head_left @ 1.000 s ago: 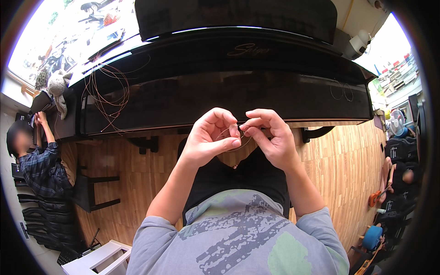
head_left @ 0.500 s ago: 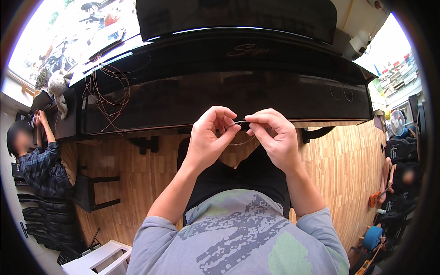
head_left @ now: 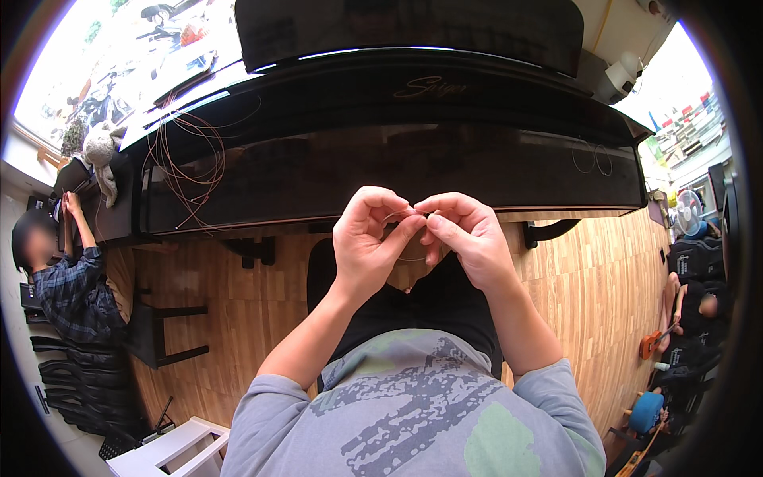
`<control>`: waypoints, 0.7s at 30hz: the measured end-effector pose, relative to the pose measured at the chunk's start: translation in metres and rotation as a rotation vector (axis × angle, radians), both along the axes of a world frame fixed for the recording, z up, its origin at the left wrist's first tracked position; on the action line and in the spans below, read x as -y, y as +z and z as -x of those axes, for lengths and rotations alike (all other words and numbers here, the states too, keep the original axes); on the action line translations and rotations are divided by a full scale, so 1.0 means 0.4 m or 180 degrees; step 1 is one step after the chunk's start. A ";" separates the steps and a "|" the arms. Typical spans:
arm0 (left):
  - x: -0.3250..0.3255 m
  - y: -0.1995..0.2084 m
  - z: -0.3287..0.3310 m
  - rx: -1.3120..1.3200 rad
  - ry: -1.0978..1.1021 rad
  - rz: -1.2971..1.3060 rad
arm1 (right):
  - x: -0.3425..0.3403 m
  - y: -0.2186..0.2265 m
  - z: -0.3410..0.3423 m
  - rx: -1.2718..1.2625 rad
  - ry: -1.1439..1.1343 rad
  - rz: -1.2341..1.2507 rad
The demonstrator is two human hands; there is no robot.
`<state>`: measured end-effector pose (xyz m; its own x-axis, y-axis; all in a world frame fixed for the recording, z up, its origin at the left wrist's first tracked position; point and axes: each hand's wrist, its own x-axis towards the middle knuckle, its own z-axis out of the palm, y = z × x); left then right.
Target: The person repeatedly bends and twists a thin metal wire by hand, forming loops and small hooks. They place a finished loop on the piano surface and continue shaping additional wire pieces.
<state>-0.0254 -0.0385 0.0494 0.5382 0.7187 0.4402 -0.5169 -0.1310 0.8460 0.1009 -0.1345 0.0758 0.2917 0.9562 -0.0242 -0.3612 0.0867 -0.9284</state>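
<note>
My left hand (head_left: pixel 369 242) and my right hand (head_left: pixel 470 243) are raised just before the front edge of a closed black piano (head_left: pixel 350 171). Their fingertips meet, each thumb and forefinger pinching a thin metal string (head_left: pixel 412 259). Part of this string bows in a loop below the fingers; its ends are hidden by them. Farther left on the piano lies a loose tangle of copper-coloured strings (head_left: pixel 191 184), some hanging over the edge. A small coil of thin string (head_left: pixel 585 161) rests toward the right end.
At the left, a person in a plaid shirt (head_left: pixel 75 282) sits by a black stool (head_left: pixel 171 338). A plush toy (head_left: pixel 99 147) is on the piano's left end. At the right are a person with a small orange guitar (head_left: pixel 650 345), a fan (head_left: pixel 688 204) and a blue stool (head_left: pixel 646 412).
My hands have come closer together, so that the fingertips now touch. The string's visible stretch between them has shortened, and the right hand has shifted slightly left.
</note>
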 end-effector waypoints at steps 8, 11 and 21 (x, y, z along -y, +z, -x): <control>-0.001 0.014 0.020 -0.0905 -0.0304 0.0350 | 0.002 -0.005 -0.008 -0.0074 -0.0042 -0.0100; 0.001 0.015 0.025 -0.1114 -0.0271 0.0325 | 0.001 -0.020 -0.012 0.0278 -0.0157 -0.0103; -0.002 0.014 0.019 -0.1693 -0.0267 0.0071 | 0.007 -0.016 -0.001 0.2022 -0.0903 -0.0317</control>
<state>-0.0331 -0.0376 0.0552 0.7387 0.6697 0.0763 -0.0243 -0.0866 0.9959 0.1015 -0.1372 0.0694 0.4589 0.8299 0.3173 0.2976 0.1930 -0.9350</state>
